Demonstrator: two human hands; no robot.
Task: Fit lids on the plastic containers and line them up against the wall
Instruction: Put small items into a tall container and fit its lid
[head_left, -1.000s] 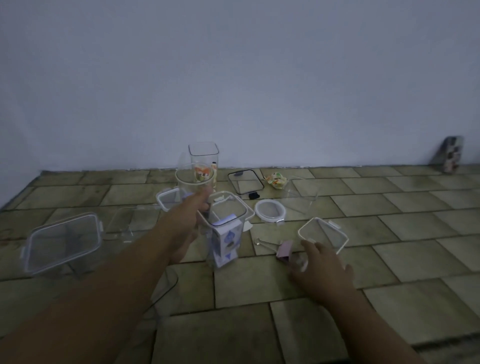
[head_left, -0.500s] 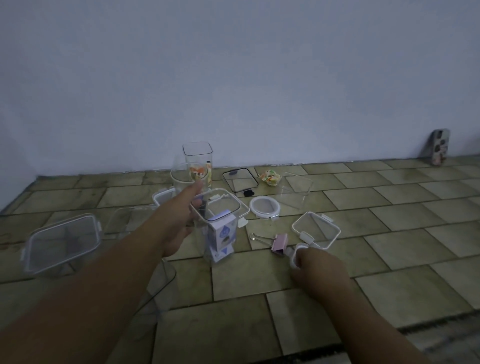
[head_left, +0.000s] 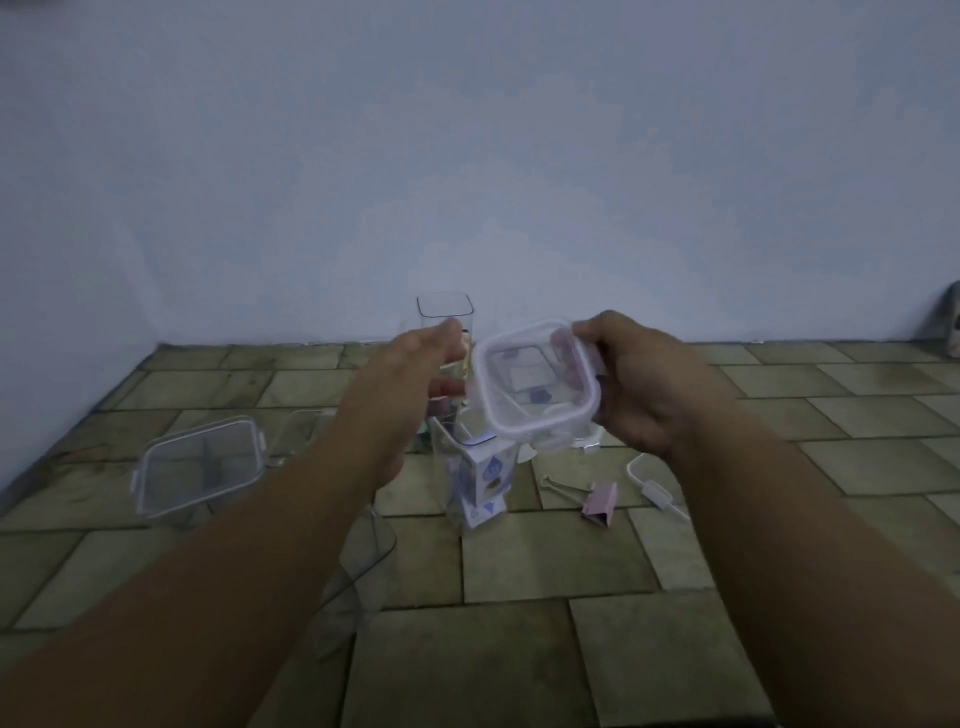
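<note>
My right hand (head_left: 649, 384) grips a square clear lid with a white rim (head_left: 535, 384) by its right edge, raised and tilted towards me. Below the lid stands a tall open container (head_left: 483, 478) with blue-and-white cartons inside. My left hand (head_left: 415, 369) is wrapped, fingers above and thumb below, around a clear round container (head_left: 460, 361), mostly hidden by the hand and the lid. A tall square open container (head_left: 444, 312) stands behind, near the wall.
A large rectangular container with a clip lid (head_left: 200, 467) sits on the tiled floor at left, an open clear tub (head_left: 306, 426) beside it. A pink binder clip (head_left: 600, 501) and a white-rimmed lid (head_left: 654, 488) lie at right. A dark-rimmed clear lid (head_left: 374, 545) lies under my left forearm.
My right hand has picked the square lid up from the floor and raised it over the tall container. My left hand has stayed at the round container.
</note>
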